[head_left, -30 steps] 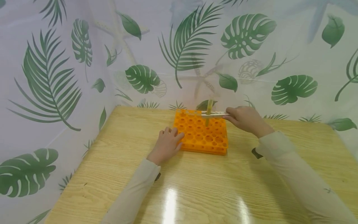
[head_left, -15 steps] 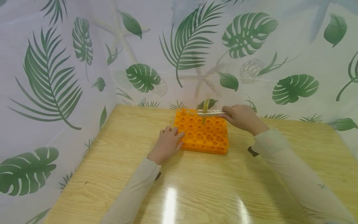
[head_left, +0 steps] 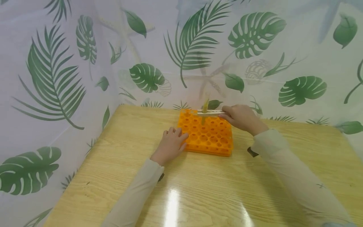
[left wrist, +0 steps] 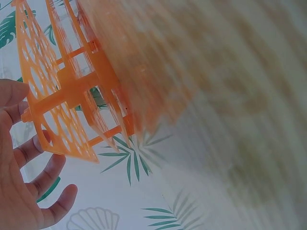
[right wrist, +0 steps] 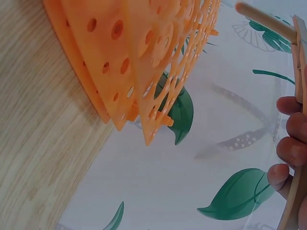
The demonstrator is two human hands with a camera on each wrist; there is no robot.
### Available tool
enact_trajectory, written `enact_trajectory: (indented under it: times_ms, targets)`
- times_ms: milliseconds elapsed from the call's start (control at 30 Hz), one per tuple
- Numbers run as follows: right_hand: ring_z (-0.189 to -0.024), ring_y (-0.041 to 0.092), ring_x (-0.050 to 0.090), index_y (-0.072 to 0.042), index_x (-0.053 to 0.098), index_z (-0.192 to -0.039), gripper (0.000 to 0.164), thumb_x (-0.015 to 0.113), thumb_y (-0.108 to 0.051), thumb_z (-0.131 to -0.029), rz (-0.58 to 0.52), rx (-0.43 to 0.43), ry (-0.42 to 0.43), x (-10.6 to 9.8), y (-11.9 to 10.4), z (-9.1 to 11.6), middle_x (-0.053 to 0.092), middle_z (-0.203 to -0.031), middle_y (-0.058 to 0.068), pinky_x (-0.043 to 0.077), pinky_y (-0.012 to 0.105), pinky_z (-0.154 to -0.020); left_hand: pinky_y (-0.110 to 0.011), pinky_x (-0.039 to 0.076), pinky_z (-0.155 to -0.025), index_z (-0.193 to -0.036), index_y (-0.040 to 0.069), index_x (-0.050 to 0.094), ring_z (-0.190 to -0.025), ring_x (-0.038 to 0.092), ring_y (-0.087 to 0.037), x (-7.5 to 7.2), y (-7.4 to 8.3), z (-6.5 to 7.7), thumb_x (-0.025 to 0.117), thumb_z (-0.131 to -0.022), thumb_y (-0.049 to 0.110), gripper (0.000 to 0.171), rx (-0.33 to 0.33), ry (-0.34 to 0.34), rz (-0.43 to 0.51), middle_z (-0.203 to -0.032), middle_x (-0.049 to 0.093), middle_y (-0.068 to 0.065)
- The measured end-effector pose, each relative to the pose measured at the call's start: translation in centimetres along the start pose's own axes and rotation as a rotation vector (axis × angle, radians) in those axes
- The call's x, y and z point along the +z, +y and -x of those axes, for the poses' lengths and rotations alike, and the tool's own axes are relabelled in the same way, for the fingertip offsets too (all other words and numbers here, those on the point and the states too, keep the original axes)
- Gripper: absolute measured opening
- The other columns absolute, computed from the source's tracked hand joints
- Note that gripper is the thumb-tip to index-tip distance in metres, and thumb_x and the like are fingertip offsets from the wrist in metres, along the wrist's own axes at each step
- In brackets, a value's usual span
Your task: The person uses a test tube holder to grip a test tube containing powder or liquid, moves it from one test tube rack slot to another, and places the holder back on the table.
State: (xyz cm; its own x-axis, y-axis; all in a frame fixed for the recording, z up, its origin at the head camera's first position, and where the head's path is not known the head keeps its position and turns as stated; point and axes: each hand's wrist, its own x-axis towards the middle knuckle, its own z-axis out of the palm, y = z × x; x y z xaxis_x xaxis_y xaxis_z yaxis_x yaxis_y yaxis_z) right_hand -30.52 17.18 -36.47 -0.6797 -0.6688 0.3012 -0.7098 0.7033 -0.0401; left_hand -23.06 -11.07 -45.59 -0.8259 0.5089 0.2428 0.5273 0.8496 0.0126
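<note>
An orange test tube rack [head_left: 209,147] with round holes stands on the wooden table. My left hand [head_left: 170,145] rests at its left front corner. In the left wrist view that hand's fingers [left wrist: 57,170] are spread, some touching the perforated top plate [left wrist: 48,101], others off it. My right hand [head_left: 244,118] grips a wooden test tube clamp [head_left: 212,113] held level over the rack's back part. Its jaws hold a test tube [head_left: 205,104] with yellowish contents, slightly tilted, lower end close over the holes. The right wrist view shows the tube [right wrist: 268,21] beside the rack, in the clamp [right wrist: 298,62].
The light wooden table [head_left: 181,192] extends around the rack, with glare near the front. Behind and to the left hangs a white sheet [head_left: 113,56] printed with green leaves, close to the table's back edge. Pale sleeves cover both forearms.
My right hand has moved left with the clamp and test tube, across the back part of the rack. The left hand and the rack have stayed in place.
</note>
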Motion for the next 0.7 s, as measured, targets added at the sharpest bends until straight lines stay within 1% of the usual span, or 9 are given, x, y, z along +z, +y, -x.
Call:
enact_trajectory:
  times_ms: [133,267,533,700]
  targets:
    - [-0.047,0.011,0.033,-0.010,0.049,-0.078,0.022,0.060,-0.024,-0.091,0.005,-0.010,0.010,0.0,-0.1,-0.3,0.036,-0.052,-0.004,0.030,0.027,-0.052,-0.042,0.037,-0.080,-0.109,0.021,0.049,-0.093,0.043,-0.026,0.0,0.0,0.0,0.052,-0.096,0.033,0.018,0.003,0.010,0.009,-0.096,0.046,-0.002]
    - [-0.048,0.011,0.033,-0.011,0.049,-0.077,0.022,0.060,-0.023,-0.092,0.013,-0.011,0.010,0.2,-0.1,-0.6,0.038,-0.053,-0.004,0.031,0.027,-0.052,-0.041,0.037,-0.079,-0.109,0.021,0.049,-0.093,0.043,-0.026,0.1,0.0,0.0,0.052,-0.095,0.033,0.019,0.002,0.015,-0.004,-0.096,0.047,-0.002]
    - [-0.048,0.013,0.037,-0.009,0.054,-0.082,0.020,0.060,-0.025,-0.092,0.017,-0.017,0.013,0.5,-0.2,-1.2,0.044,-0.054,-0.002,0.037,0.031,-0.054,-0.037,0.034,-0.075,-0.110,0.022,0.049,-0.092,0.042,-0.025,-0.1,0.0,-0.1,0.052,-0.096,0.033,0.019,-0.010,-0.014,0.004,-0.097,0.047,-0.002]
    - [-0.049,0.012,0.037,-0.010,0.052,-0.078,0.023,0.059,-0.026,-0.092,0.021,-0.014,0.003,0.6,-0.3,-1.6,0.043,-0.054,-0.003,0.036,0.030,-0.054,-0.037,0.034,-0.074,-0.110,0.021,0.049,-0.091,0.042,-0.025,-0.2,0.1,-0.2,0.053,-0.095,0.033,0.019,-0.012,-0.011,0.006,-0.098,0.048,-0.003]
